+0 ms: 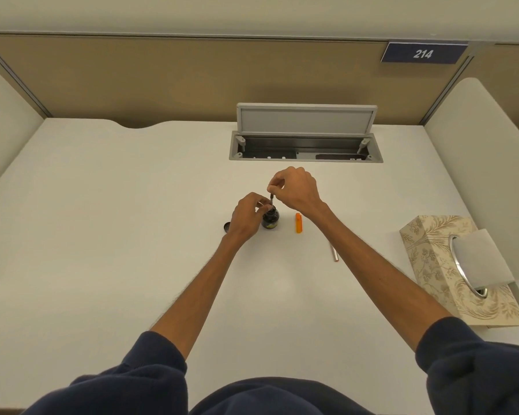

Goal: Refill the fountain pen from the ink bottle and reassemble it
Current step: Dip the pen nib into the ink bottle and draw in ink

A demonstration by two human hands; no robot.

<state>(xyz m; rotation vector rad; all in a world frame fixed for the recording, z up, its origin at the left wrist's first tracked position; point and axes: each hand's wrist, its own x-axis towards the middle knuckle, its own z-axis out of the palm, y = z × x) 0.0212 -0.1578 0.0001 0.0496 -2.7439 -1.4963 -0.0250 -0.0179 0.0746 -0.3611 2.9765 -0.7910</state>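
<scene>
Just under right hand [297,190], pen [271,201] upright

Patterned tissue box [432,265] at right, open cable hatch [306,119] in white desk [102,205], blue 214 sign [423,53]

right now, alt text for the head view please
The right hand pinches a thin dark pen part upright at the mouth of a small dark glass ink bottle gripped by the left hand. An orange plastic pen piece lies beside it.
</scene>
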